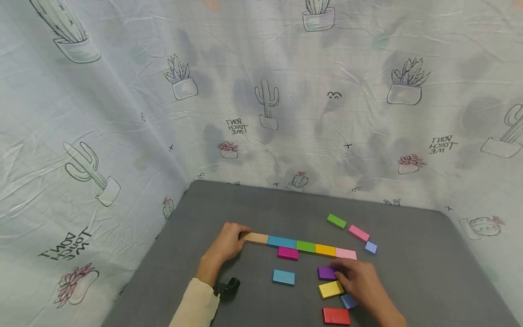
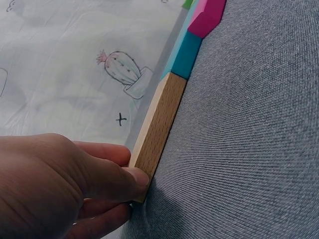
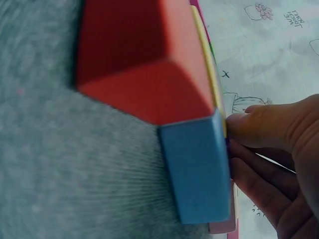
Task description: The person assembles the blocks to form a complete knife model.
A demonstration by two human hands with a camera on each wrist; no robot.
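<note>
One red block is lying closest to the near edge of the grey table. Over toward the left edge, a cream sleeve is showing, with a black device sitting at the wrist. Next out: a dark blue block, lying partly covered by the right hand. A yellow block is lying just beside it; touching or apart, cannot tell. A light blue block is lying well apart from these, on the left edge's side. Right hand is pinching a purple block by the end facing the right edge, thumb and fingers bent.

Farther: a magenta block is resting against the near side of a five-piece row. The row is running roughly parallel to the far edge, ends meeting. Order from the left edge: wooden block, teal block, green block, orange block, pale pink block. The left hand is pinching the wooden block at its outer end, thumb pressing the near side.

Beyond, toward the far right corner, a small periwinkle block, a deeper pink block and a second green block are forming a slanting line. Past the far edge, white cloth printed with cacti is hanging.
</note>
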